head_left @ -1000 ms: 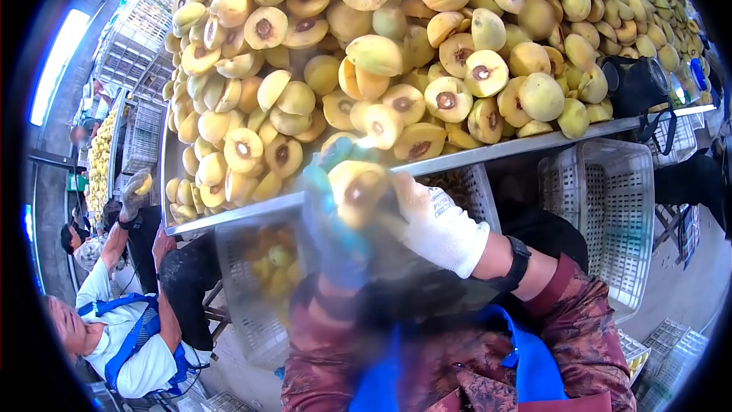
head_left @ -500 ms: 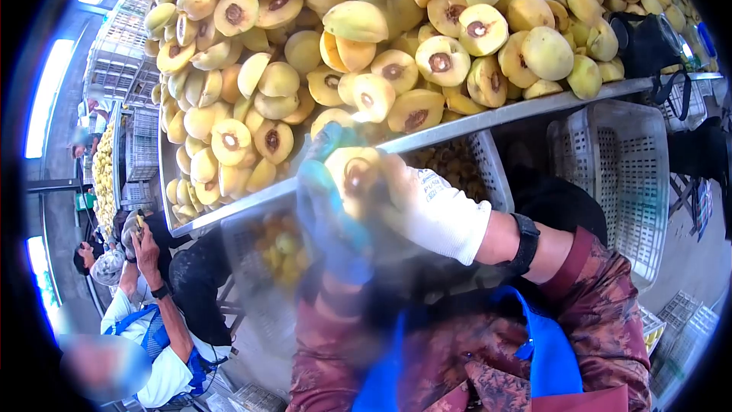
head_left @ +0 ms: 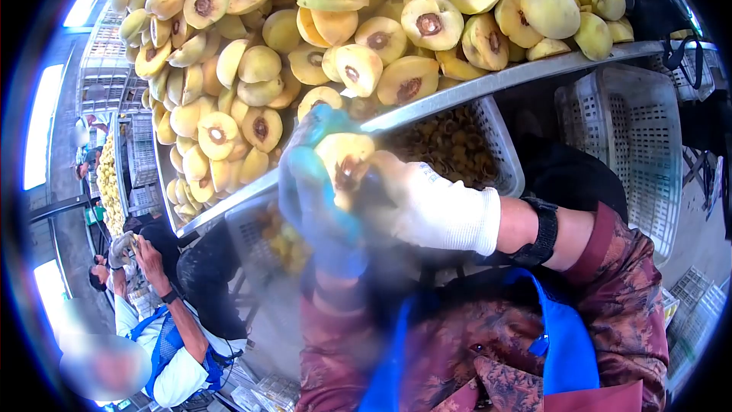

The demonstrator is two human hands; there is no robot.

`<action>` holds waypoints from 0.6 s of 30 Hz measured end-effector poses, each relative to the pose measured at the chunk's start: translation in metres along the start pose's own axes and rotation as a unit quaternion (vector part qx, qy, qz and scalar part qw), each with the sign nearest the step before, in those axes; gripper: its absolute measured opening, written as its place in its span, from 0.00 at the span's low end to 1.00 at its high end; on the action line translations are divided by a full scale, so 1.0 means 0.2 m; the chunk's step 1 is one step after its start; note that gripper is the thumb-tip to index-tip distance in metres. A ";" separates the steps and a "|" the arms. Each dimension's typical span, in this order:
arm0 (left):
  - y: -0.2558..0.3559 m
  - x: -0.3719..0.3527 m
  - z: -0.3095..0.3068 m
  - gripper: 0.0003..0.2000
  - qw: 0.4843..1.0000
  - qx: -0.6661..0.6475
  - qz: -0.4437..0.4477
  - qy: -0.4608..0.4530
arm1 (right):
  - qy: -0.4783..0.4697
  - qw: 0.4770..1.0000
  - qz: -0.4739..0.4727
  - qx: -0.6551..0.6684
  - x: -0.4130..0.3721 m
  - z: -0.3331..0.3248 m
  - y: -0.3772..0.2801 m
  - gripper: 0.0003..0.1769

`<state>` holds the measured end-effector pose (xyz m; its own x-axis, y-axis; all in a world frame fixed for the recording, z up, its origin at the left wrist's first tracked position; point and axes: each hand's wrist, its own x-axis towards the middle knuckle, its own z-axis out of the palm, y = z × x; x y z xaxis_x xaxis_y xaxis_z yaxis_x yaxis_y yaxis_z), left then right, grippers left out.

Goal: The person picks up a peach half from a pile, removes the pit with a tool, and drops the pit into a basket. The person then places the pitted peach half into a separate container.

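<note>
My left hand (head_left: 316,183), in a blue-green glove, is wrapped round a halved yellow fruit (head_left: 341,154) with its brown pit side showing. From the right, my right hand (head_left: 415,202), in a white knit glove, closes against the same fruit; its fingertips are blurred, and any tool between them cannot be made out. Both hands are above the near metal edge of a tray (head_left: 457,94), which is heaped with halved yellow fruits (head_left: 217,136), many with pits or brown hollows showing.
Below the tray edge stands a crate (head_left: 499,149) of small brown pieces. Another crate (head_left: 286,240) holds yellow pieces. Stacked white crates (head_left: 640,160) stand right. A co-worker (head_left: 179,336) sits at left. A black bag (head_left: 654,8) lies at the tray's right.
The view has shifted a little. The fruit half has turned slightly between my hands, and my right hand's fingers have moved over its pit side.
</note>
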<state>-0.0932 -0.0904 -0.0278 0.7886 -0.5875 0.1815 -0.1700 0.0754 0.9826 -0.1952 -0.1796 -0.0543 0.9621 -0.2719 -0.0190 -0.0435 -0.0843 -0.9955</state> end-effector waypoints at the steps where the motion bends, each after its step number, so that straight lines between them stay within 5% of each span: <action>1: 0.00 0.00 -0.01 0.27 0.999 -0.036 -0.029 -0.011 | -0.017 0.999 0.024 0.017 -0.01 -0.01 -0.01 0.27; 3: -0.02 0.02 -0.03 0.24 0.990 -0.109 -0.086 -0.031 | -0.050 0.995 0.074 0.047 -0.03 -0.02 -0.04 0.28; 4: -0.03 0.04 -0.04 0.24 0.990 -0.107 -0.043 -0.079 | -0.060 0.991 0.109 0.051 -0.04 -0.07 -0.13 0.28; 6: 0.00 0.04 -0.04 0.24 0.987 -0.094 -0.078 -0.102 | 0.016 0.999 0.023 -0.017 -0.06 0.04 0.02 0.25; 11: 0.07 0.07 -0.04 0.27 0.980 -0.030 -0.155 -0.122 | -0.114 0.939 0.227 0.230 -0.06 -0.12 -0.23 0.20; 15: 0.00 0.05 0.02 0.35 0.981 -0.161 -0.045 -0.099 | -0.135 0.901 0.240 0.336 -0.04 -0.12 -0.19 0.18; 18: -0.02 0.05 0.00 0.36 0.982 -0.117 -0.085 -0.124 | -0.069 0.942 0.185 0.273 -0.05 -0.07 -0.14 0.17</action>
<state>-0.0853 -0.0962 -0.0299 0.6205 -0.7837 0.0278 0.1143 0.1254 0.9855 -0.2072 -0.1869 -0.0242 0.9359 -0.0557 -0.3478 -0.2735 0.5073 -0.8172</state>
